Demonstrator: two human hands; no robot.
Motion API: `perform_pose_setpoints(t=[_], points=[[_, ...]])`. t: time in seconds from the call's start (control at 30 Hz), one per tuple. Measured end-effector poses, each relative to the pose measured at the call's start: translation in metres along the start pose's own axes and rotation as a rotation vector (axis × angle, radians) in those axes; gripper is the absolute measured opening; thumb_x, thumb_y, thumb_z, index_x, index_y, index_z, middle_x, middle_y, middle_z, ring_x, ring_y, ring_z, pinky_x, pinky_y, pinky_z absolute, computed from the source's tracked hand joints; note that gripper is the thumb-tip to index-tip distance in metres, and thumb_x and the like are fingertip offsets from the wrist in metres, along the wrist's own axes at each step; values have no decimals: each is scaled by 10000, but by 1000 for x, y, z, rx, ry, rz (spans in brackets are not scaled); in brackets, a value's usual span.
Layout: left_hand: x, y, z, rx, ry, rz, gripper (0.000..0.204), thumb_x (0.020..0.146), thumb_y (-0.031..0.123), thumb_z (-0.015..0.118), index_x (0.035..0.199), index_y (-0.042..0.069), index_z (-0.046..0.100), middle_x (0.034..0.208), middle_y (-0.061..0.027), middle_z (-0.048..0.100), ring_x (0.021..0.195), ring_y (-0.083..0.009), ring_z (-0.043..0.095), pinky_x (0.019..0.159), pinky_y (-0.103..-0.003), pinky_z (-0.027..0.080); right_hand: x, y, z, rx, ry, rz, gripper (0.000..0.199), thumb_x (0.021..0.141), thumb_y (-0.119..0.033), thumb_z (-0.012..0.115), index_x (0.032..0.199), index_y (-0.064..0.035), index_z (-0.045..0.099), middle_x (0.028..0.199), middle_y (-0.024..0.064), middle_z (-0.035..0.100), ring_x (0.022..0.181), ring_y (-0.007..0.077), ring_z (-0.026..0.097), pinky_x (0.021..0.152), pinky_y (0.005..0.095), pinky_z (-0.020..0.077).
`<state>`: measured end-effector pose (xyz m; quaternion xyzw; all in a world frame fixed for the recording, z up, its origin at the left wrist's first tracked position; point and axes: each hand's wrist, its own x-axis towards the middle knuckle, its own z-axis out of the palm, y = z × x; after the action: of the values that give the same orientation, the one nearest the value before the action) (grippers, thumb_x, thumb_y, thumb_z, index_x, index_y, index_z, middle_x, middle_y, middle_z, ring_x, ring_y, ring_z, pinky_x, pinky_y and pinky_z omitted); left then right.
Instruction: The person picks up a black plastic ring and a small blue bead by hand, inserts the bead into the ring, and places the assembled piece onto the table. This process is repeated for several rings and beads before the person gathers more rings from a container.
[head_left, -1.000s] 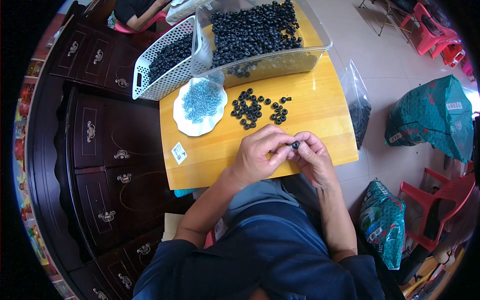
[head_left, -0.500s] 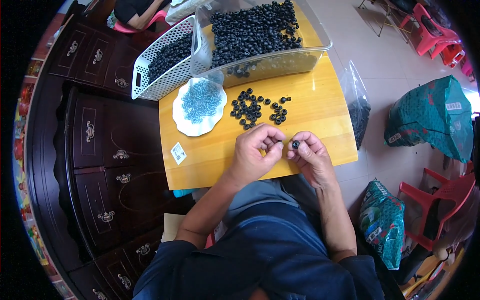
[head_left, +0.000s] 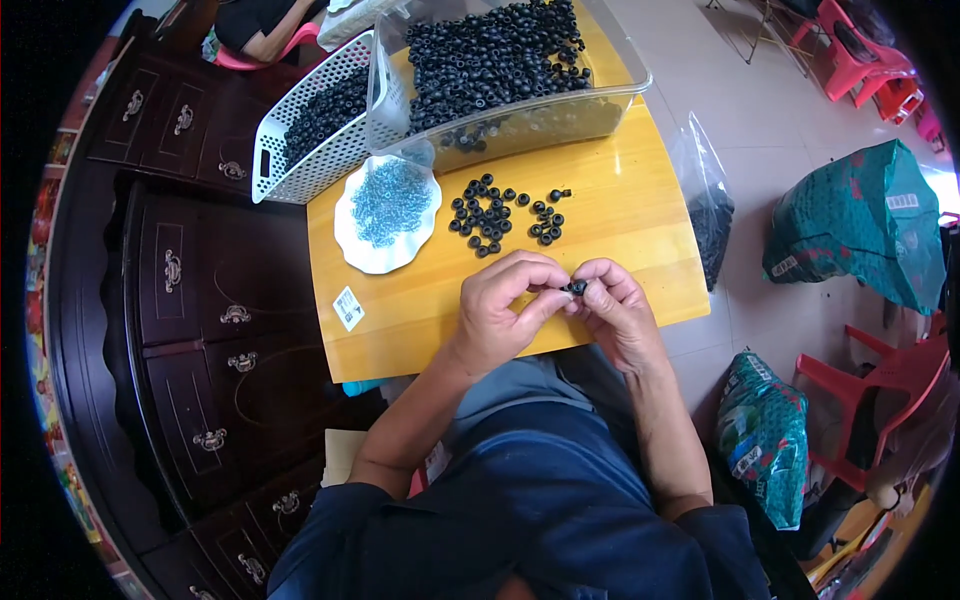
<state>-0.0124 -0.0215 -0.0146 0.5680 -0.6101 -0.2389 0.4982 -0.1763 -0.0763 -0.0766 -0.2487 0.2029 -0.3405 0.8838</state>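
Above the near part of the yellow table, my left hand (head_left: 503, 308) and my right hand (head_left: 622, 312) meet fingertip to fingertip. Between them sits a small black round part (head_left: 577, 287), pinched by thumb and forefinger from both sides. My right fingers wrap round most of it; whatever the left fingertips pinch against it is mostly covered. Just beyond the hands lies a loose group of black ring-shaped parts (head_left: 482, 222), with a smaller cluster (head_left: 547, 222) to its right. A white scalloped plate (head_left: 403, 258) of tiny clear bluish pieces (head_left: 390, 202) stands to the left.
At the back stand a clear plastic bin (head_left: 560, 125) and a white perforated basket (head_left: 275, 180), both holding many black parts. A small label (head_left: 348, 309) lies on the table (head_left: 640, 230). Dark drawers (head_left: 180, 270) line the left; green bags (head_left: 835, 235) and a red chair (head_left: 890, 400) stand right.
My hands have come together: the left fingertips now meet the black part in my right hand, where a gap was before. The whole view has shifted slightly.
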Motion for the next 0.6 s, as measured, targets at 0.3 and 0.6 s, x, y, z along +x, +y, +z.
perform_pose_setpoints(t=[0.3,0.6], points=[[1,-3,0,105,-21,121,196,725,-71,782,873,4,677,863,-99,695,781,-214,671,706,-301,525,-1,1,0,16,20,-2,164,943,-168,692,1040,-53,630,926,9,669,833,86,610,773,236,490],[1,-2,-2,34,-68,66,207,725,-37,801,874,18,668,871,-83,676,776,-191,655,695,-290,518,-1,5,-7,-9,24,-20,139,937,-129,685,1041,-46,646,925,19,685,834,86,621,784,242,497]])
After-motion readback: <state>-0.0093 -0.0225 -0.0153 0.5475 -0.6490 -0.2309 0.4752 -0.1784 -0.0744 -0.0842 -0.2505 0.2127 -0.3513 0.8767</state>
